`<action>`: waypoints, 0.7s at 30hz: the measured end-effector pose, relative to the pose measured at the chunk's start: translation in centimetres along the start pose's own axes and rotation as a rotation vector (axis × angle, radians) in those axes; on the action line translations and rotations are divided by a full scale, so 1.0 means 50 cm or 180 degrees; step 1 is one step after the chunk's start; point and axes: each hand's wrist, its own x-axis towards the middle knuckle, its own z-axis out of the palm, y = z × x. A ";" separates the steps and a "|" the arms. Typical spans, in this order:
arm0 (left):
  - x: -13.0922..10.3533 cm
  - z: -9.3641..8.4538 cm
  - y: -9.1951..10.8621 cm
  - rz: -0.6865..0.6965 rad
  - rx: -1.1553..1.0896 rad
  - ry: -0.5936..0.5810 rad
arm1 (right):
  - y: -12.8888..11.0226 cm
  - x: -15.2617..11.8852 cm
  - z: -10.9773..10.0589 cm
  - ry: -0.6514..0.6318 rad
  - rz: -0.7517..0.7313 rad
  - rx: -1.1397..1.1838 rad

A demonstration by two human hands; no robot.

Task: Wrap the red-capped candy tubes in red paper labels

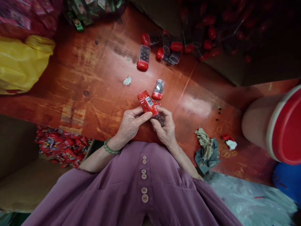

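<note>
My left hand (133, 124), with a green bead bracelet at its wrist, pinches a red printed wrapper (147, 102) that shows a white barcode label. Close beside it, my right hand (165, 127) is closed on a clear container of dark balls (158, 118), partly covered by the wrapper and the fingers. Just beyond the hands a small clear container with a red cap (159, 89) lies on the orange-red table (105, 78). Farther back is another one, filled with dark balls (144, 58).
Several red-capped containers (169, 51) spill from a dark box at the back right. A tub with a red lid (287, 125) stands at the right, near crumpled cloth (207, 149). A yellow bag (23, 64) lies at the left, above a box of red packets (63, 146).
</note>
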 end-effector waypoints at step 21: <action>-0.014 0.033 -0.002 -0.0095 -0.0456 0.0093 | -0.002 -0.024 -0.014 0.0056 -0.0553 -0.0208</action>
